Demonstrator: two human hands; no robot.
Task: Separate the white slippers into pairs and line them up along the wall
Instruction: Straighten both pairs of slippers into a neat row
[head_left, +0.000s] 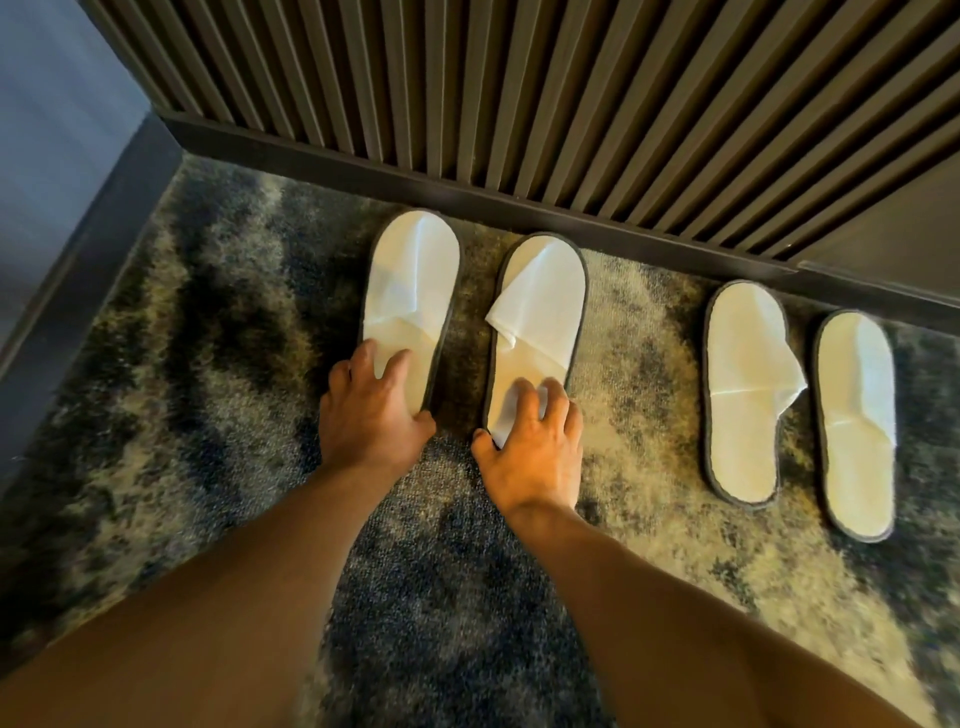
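Observation:
Several white slippers with dark edging lie on the carpet, toes toward the slatted wall (519, 104). The left pair is a slipper (410, 280) and a slipper (540, 306) side by side. My left hand (371, 410) grips the heel end of the left one, fingers on top and thumb at its edge. My right hand (535, 447) grips the heel of the other in the same way. A second pair, slipper (743, 395) and slipper (857, 426), lies apart to the right, untouched, with its toes pointing away from the wall.
A dark baseboard (467, 187) runs along the foot of the wall. A grey wall (47, 156) closes the corner at the left. Mottled blue and beige carpet (208, 364) covers the floor around the slippers.

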